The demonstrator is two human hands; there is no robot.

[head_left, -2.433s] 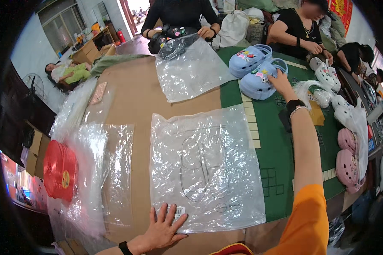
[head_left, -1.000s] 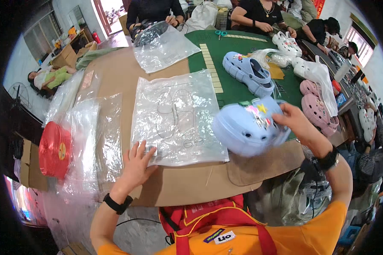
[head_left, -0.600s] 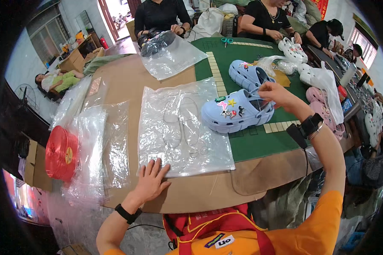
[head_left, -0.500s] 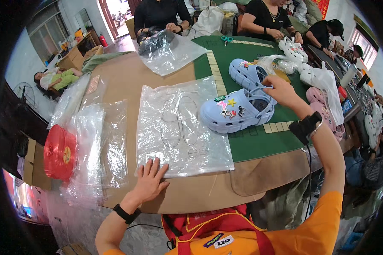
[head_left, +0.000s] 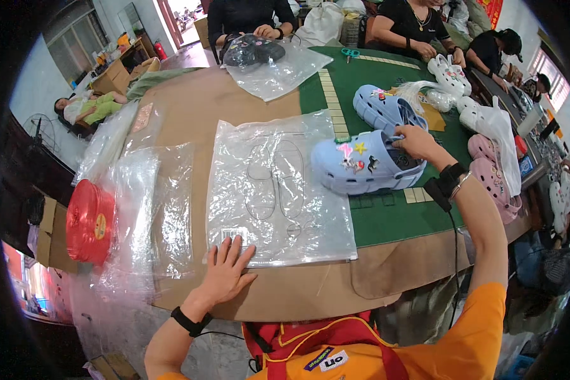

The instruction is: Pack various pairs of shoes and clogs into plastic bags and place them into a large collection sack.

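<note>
Blue clog point(head_left: 361, 166) gripped by right hand point(head_left: 415, 140), left hand point(head_left: 227, 273) spread flat on plastic bag point(head_left: 278, 187), brown table point(head_left: 196, 107), crowded workroom

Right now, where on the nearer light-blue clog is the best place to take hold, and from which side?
Judging by its pose, the heel collar, from the right. The nearer clog lies upright with its charm-covered toe pointing left, so the open rim faces the right hand, already touching it there.

Daylit workroom: cardboard-covered table point(head_left: 190, 107) with green mat point(head_left: 392, 221), pale walls, windows point(head_left: 76, 44) at left
</note>
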